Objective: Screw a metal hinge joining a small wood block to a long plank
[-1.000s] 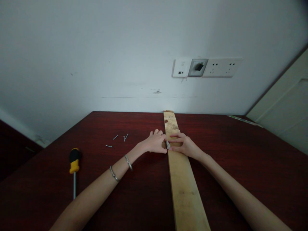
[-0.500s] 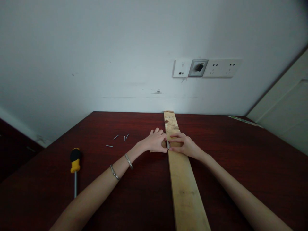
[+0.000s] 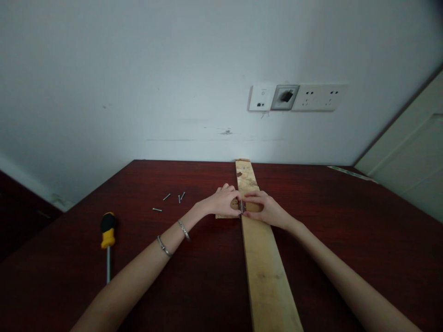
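Observation:
A long wooden board [image 3: 265,272] lies lengthwise on the dark red table. A small metal hinge [image 3: 242,207] sits at the board's left edge, partly covered by my fingers. My left hand [image 3: 223,201] pinches it from the left, thumb and index finger curved round it. From the right, my right hand [image 3: 265,208] grips the hinge's other side with its fingertips while resting over the board. Under my left hand a shorter wood piece [image 3: 226,216] shows, butting against the long board; most of it is hidden.
Several loose screws [image 3: 166,197] lie on the table [image 3: 194,276] left of my hands. Farther left is a screwdriver [image 3: 108,233] with a black and yellow handle, its shaft partly behind my left forearm. Wall sockets [image 3: 318,97] are on the wall beyond the table's back edge.
The hinge has turned slightly and lies flatter over the joint, with more of it showing between my fingers. Both hands have barely shifted; the board, screws and screwdriver stay where they were.

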`<control>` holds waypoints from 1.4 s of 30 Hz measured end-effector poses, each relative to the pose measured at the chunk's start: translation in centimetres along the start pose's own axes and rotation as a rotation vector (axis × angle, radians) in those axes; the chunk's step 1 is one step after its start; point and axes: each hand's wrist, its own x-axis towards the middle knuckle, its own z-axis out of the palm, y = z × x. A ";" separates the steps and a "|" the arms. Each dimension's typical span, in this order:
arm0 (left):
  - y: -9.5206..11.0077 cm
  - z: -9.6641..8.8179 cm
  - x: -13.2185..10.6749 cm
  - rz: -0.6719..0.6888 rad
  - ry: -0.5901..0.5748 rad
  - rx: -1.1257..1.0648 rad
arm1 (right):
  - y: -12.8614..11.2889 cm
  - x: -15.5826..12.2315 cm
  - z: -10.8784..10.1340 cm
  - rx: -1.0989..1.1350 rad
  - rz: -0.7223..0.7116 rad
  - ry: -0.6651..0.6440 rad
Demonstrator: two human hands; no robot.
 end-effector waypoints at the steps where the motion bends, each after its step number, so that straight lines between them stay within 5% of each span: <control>1: 0.0 0.0 0.0 0.003 -0.002 -0.007 | 0.0 0.0 0.0 -0.002 -0.003 0.002; 19: -0.2 -0.2 0.1 0.021 -0.052 0.094 | -0.3 0.0 0.2 -0.102 -0.193 0.019; 42: 0.0 -0.1 0.0 0.003 -0.080 0.070 | 0.2 -0.1 0.2 -0.089 -0.155 -0.020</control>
